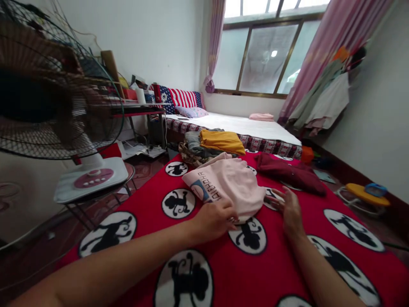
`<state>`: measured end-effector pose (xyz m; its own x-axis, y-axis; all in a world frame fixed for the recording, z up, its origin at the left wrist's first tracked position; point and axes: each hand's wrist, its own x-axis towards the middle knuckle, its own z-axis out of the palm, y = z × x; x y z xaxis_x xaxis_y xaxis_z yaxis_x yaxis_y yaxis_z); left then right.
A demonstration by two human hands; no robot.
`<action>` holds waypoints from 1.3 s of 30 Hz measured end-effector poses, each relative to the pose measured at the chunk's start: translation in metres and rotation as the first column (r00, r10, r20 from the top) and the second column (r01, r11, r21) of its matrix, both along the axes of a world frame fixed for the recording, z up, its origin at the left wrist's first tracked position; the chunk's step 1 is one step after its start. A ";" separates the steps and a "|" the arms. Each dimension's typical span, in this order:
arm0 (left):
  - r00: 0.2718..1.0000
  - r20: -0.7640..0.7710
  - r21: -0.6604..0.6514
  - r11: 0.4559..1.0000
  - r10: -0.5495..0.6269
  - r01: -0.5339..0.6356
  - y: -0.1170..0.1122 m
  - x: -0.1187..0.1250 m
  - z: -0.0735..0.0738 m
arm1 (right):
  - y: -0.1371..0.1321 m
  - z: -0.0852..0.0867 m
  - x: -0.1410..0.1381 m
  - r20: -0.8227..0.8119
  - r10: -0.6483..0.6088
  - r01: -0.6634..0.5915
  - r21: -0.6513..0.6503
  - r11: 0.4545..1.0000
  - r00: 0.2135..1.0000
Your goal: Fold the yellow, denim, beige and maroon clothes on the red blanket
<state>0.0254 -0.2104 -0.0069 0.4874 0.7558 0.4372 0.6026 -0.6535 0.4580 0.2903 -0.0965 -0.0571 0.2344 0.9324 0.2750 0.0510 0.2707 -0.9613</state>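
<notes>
A pale pink shirt (241, 183) with printed lettering and a blue patch lies bunched and partly folded on a red blanket (140, 273) patterned with black monkeys in white circles. My left hand (215, 219) is closed on the shirt's near edge, its fingers curled around the cloth. Just right of the shirt, my right hand (290, 211) is open, fingers apart and pointing toward it, with nothing held. Beyond the shirt sits a pile of clothes with a folded yellow garment (222, 141) on top. A dark red garment (290, 172) lies folded at the back right.
A standing fan (92, 179) rests on a stool at the left, near a cluttered desk (140, 111). Behind is a bed with a white sheet (223, 120). Clothes (332, 98) hang at the right, above a small yellow stool (367, 194).
</notes>
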 end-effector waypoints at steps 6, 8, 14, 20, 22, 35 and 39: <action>0.848 0.157 0.289 0.797 0.507 -0.530 0.043 -0.040 0.022 | -0.026 -0.001 -0.022 0.268 0.121 -0.138 0.042 0.990 0.956; 0.769 0.001 0.200 0.754 0.639 -0.626 0.066 -0.044 0.009 | -0.025 -0.001 -0.022 0.345 0.093 -0.109 0.029 0.994 0.934; 0.714 -0.223 0.139 0.746 0.664 -0.651 0.086 -0.036 -0.039 | -0.022 -0.002 -0.022 0.464 0.065 -0.087 0.025 0.996 0.883; 0.718 -0.174 0.146 0.739 0.674 -0.658 0.086 -0.037 -0.035 | -0.039 0.003 -0.044 0.691 0.041 -0.248 0.203 0.947 0.722; 0.715 -0.166 0.144 0.734 0.679 -0.663 0.086 -0.037 -0.034 | -0.051 0.004 -0.060 0.755 0.093 -0.366 0.202 0.909 0.649; 0.682 -0.100 0.112 0.689 0.725 -0.716 0.087 -0.033 -0.035 | -0.047 0.026 -0.131 0.964 -0.170 -0.136 0.200 0.970 0.203; 0.708 -0.147 0.096 0.723 0.691 -0.685 0.067 -0.037 -0.040 | -0.045 0.022 -0.117 0.955 -0.190 -0.123 0.222 0.967 0.228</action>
